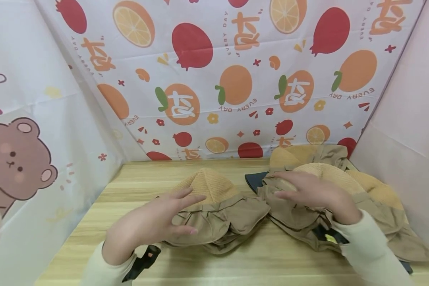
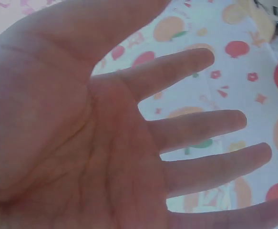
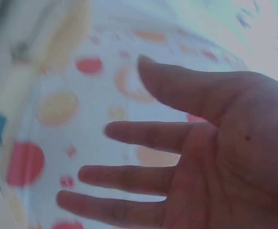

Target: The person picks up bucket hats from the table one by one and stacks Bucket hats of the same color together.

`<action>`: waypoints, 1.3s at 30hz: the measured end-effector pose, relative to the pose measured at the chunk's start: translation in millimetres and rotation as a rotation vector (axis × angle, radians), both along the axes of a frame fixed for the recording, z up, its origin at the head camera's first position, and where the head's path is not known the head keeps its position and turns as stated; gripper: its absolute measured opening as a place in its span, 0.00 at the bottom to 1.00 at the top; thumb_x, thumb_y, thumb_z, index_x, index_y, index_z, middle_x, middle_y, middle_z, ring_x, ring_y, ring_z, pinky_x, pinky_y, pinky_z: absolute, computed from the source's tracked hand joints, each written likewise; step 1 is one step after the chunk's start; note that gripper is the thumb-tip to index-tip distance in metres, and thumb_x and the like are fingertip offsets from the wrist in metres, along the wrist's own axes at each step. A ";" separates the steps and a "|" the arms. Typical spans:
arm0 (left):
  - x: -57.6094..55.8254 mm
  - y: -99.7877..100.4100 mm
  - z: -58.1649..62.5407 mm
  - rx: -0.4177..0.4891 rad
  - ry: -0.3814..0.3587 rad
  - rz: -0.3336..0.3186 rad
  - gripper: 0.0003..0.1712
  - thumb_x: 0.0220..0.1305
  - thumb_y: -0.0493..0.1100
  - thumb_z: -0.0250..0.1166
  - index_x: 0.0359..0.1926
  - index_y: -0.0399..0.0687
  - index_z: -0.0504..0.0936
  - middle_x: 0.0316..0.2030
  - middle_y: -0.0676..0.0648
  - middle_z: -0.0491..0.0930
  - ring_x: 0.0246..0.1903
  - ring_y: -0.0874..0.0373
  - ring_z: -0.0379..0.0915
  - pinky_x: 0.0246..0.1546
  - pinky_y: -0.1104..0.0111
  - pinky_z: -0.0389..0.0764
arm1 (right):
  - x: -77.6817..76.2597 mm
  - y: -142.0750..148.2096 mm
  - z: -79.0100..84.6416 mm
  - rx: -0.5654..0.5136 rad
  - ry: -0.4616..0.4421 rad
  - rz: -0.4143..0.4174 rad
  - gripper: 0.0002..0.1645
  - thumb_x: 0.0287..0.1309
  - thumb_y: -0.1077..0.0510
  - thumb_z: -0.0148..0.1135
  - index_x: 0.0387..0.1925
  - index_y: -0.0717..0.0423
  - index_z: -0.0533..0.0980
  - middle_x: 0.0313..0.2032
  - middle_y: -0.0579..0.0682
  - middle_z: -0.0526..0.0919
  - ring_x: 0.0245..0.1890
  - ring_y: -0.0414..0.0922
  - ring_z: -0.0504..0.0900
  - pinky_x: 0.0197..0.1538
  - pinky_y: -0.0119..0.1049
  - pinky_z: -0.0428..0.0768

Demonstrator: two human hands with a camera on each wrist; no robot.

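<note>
A hat [image 1: 203, 186] with a tan woven crown and a ruffled brown brim lies on the table at the middle. My left hand [image 1: 151, 216] is over its left side, fingers spread and holding nothing; the left wrist view shows the bare palm [image 2: 81, 133] with straight fingers. To the right, several similar hats lie piled together, one of them a hat [image 1: 329, 174] with a pale woven crown. My right hand [image 1: 314, 192] overlaps this pile in the head view. Its fingers are extended, and the right wrist view shows the palm [image 3: 234, 157] with nothing in it.
The wooden table [image 1: 128, 190] meets a fruit-print cloth [image 1: 232, 119] at the back. White cloth walls stand at both sides, the left one [image 1: 75, 159] printed with a bear. A dark blue piece [image 1: 254, 180] sticks out at the pile's left edge.
</note>
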State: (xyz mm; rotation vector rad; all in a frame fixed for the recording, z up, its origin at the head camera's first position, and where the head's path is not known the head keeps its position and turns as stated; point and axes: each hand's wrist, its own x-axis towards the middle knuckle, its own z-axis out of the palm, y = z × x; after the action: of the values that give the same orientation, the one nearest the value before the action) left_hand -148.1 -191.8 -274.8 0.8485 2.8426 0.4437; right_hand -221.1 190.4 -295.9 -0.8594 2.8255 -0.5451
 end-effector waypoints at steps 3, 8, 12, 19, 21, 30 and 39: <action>8.4 1.4 0.6 0.012 0.027 -0.026 0.41 0.63 0.62 0.71 0.75 0.62 0.69 0.75 0.36 0.65 0.69 0.36 0.70 0.61 0.39 0.76 | 5.5 34.8 0.8 -0.031 0.004 -0.066 0.40 0.74 0.39 0.57 0.74 0.59 0.66 0.71 0.62 0.73 0.66 0.62 0.77 0.63 0.61 0.78; 8.5 3.3 -3.7 0.027 0.066 -0.071 0.41 0.64 0.60 0.71 0.74 0.59 0.70 0.73 0.36 0.68 0.70 0.37 0.71 0.62 0.41 0.77 | 6.1 83.7 -6.0 -0.062 0.017 -0.116 0.37 0.73 0.43 0.60 0.72 0.61 0.68 0.69 0.65 0.74 0.55 0.57 0.85 0.50 0.51 0.85; 4.2 3.3 -7.1 0.023 0.087 -0.080 0.41 0.64 0.60 0.71 0.74 0.56 0.70 0.72 0.35 0.69 0.68 0.36 0.72 0.61 0.42 0.78 | 7.9 111.8 -6.3 -0.041 0.037 -0.174 0.36 0.73 0.44 0.60 0.72 0.62 0.68 0.66 0.68 0.75 0.53 0.59 0.86 0.47 0.50 0.84; 5.6 -0.8 -12.5 0.018 0.059 -0.041 0.41 0.62 0.61 0.72 0.73 0.58 0.71 0.72 0.34 0.70 0.67 0.35 0.72 0.62 0.39 0.76 | 10.2 134.6 -7.9 -0.037 -0.027 -0.228 0.38 0.75 0.45 0.57 0.73 0.68 0.63 0.65 0.76 0.73 0.58 0.67 0.81 0.49 0.54 0.83; 6.8 -2.9 -13.7 0.022 0.050 -0.035 0.41 0.62 0.60 0.72 0.74 0.59 0.71 0.72 0.35 0.69 0.67 0.35 0.72 0.62 0.39 0.76 | 10.6 138.2 -9.0 -0.033 -0.049 -0.246 0.39 0.76 0.44 0.56 0.73 0.68 0.62 0.65 0.77 0.72 0.58 0.68 0.80 0.50 0.57 0.83; 8.4 -8.0 -18.3 0.032 0.038 -0.022 0.41 0.63 0.62 0.71 0.74 0.62 0.70 0.73 0.35 0.69 0.68 0.35 0.71 0.62 0.37 0.74 | 5.0 154.1 -9.6 0.027 -0.015 -0.294 0.40 0.75 0.45 0.58 0.71 0.73 0.63 0.60 0.84 0.71 0.58 0.77 0.76 0.50 0.66 0.79; 5.5 -7.6 -17.9 0.028 0.034 -0.028 0.41 0.63 0.61 0.71 0.74 0.60 0.71 0.73 0.36 0.69 0.69 0.34 0.71 0.62 0.35 0.73 | 0.3 172.8 -14.2 0.084 -0.160 -0.411 0.47 0.71 0.43 0.61 0.67 0.81 0.60 0.58 0.86 0.70 0.56 0.79 0.74 0.44 0.63 0.82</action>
State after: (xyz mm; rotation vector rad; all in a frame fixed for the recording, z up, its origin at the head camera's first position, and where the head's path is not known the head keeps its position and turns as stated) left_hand -142.5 -199.4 -292.7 0.9082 2.8579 0.4711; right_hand -220.9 363.2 -310.1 -0.2035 2.8549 -0.5099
